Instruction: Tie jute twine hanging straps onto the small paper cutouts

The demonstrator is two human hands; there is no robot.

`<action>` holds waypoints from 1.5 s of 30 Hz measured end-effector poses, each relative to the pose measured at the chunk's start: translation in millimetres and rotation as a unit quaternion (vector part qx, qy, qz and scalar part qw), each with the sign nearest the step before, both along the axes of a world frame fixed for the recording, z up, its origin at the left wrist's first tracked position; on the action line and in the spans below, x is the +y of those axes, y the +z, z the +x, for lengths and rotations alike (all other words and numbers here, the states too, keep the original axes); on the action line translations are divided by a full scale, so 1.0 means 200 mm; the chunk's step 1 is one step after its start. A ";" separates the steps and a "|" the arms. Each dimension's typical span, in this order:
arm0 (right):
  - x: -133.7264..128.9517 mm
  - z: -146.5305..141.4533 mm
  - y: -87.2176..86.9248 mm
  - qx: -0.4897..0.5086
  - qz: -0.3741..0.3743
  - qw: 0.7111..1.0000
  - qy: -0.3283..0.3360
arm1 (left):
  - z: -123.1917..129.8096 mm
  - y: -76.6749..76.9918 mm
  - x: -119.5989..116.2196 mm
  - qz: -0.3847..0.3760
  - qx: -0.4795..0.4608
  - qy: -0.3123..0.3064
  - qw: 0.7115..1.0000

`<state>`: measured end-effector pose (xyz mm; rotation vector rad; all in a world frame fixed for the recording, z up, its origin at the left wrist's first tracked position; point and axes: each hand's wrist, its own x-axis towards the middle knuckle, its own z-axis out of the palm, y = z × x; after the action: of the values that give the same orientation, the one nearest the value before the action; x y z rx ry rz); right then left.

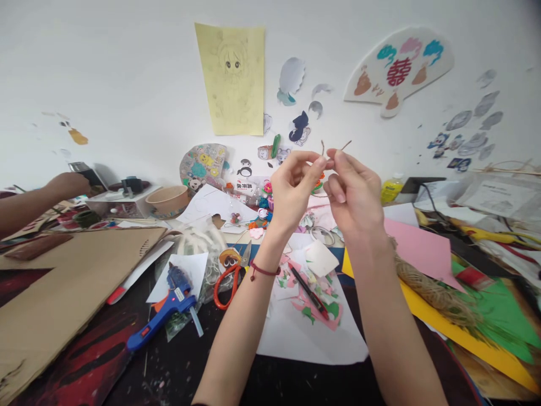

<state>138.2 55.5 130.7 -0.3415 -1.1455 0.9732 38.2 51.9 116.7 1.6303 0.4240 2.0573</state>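
Observation:
Raised above the middle of the table, my left hand [296, 189] and my right hand [357, 194] meet at the fingertips. Both are pinched on a thin brown cord [346, 145], whose two short ends stick up past the fingers. A strand also seems to run between the hands lower down; the part inside the pinches is hidden. Below them lies a white paper sheet [313, 347] with pink and green paper scraps and a black-and-red pen [308, 293] on it. Orange-handled scissors [227, 287] rest left of my left forearm.
A blue glue gun [171, 307] and a cardboard sheet [84, 282] lie to the left. Another person's hand [70, 189] reaches in at far left. At right are a twine bundle [426, 287], pink paper [418, 248] and a yellow bottle [392, 189]. Behind stands a wall with cut-outs.

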 end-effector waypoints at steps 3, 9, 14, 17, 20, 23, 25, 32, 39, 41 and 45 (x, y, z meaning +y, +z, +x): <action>-0.01 0.01 0.00 -0.022 0.024 0.999 -0.036 | -0.03 0.01 -0.01 0.033 0.074 0.059 0.995; -0.03 0.01 0.01 -0.032 0.052 0.995 -0.079 | -0.13 0.04 -0.06 0.047 0.199 0.170 0.964; -0.01 0.01 0.00 -0.045 0.062 0.995 -0.069 | -0.16 0.06 -0.08 0.047 0.257 0.223 0.939; 0.00 0.02 -0.01 -0.053 0.079 0.993 -0.068 | -0.16 0.06 -0.07 0.042 0.274 0.240 0.930; 0.00 0.02 -0.01 -0.071 0.097 0.990 -0.078 | -0.17 0.06 -0.06 0.037 0.287 0.253 0.923; -0.01 0.03 0.00 -0.103 0.098 0.988 -0.068 | -0.18 0.07 -0.07 0.026 0.287 0.265 0.920; -0.01 0.03 0.00 -0.129 0.096 0.985 -0.062 | -0.18 0.08 -0.08 0.013 0.288 0.271 0.918; 0.02 0.08 -0.02 -0.213 0.145 0.964 -0.068 | -0.19 0.09 -0.11 -0.006 0.291 0.270 0.918; 0.02 0.08 -0.01 -0.181 0.162 0.970 -0.032 | -0.19 0.09 -0.11 0.015 0.265 0.249 0.931; 0.02 0.08 -0.01 -0.182 0.161 0.970 -0.032 | -0.19 0.09 -0.10 0.017 0.244 0.220 0.944; 0.01 0.10 0.00 -0.179 0.149 0.972 0.004 | -0.18 0.08 -0.07 0.013 0.191 0.122 0.974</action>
<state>157.3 57.1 129.7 -0.2750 -1.6014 0.7465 1.8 37.7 132.2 2.0875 0.7662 1.9140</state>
